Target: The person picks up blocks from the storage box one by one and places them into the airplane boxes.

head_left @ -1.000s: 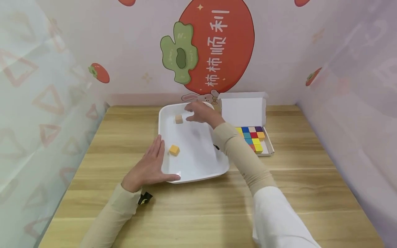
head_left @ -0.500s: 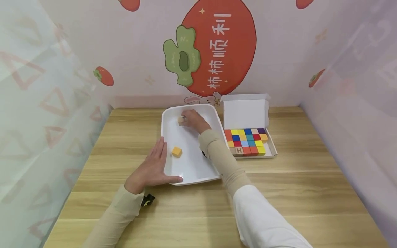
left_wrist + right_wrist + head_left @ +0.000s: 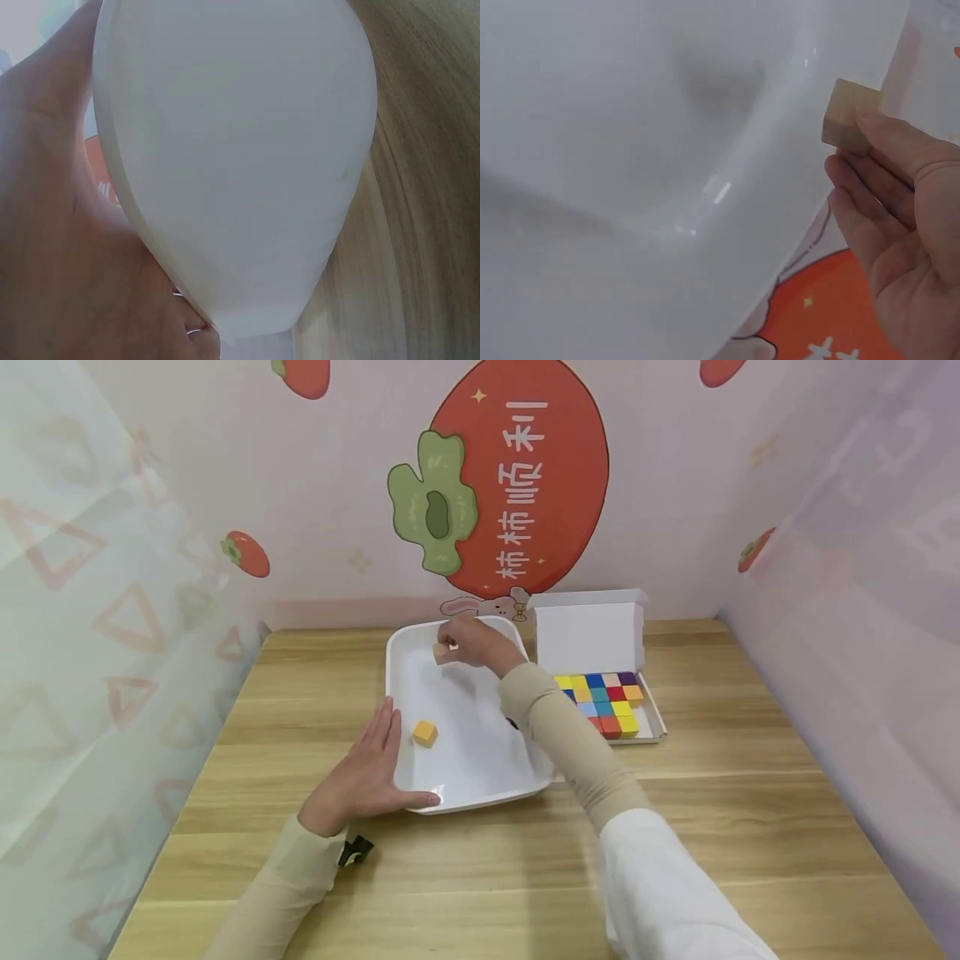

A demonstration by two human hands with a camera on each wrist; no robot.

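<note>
My right hand (image 3: 476, 642) pinches a plain wooden cube (image 3: 849, 112) between thumb and fingers, over the far part of a white tray (image 3: 468, 768). In the right wrist view the cube is apart from the tray floor. My left hand (image 3: 360, 777) rests against the tray's near-left corner, fingers straight along the left side and thumb on the front rim. The left wrist view shows the tray's outer wall (image 3: 240, 150) beside that hand. An orange-yellow cube (image 3: 424, 733) lies in the tray near the left fingers.
Right of the tray stands a white box with its lid (image 3: 588, 637) raised, holding several coloured cubes (image 3: 602, 695); my right forearm hides part of it. A patterned wall rises behind the wooden table (image 3: 450, 885), with pale panels on both sides.
My right hand has moved to the wooden cube, taken hold of it and raised it slightly. My left hand stays at the tray's corner, and the orange-yellow cube stays put.
</note>
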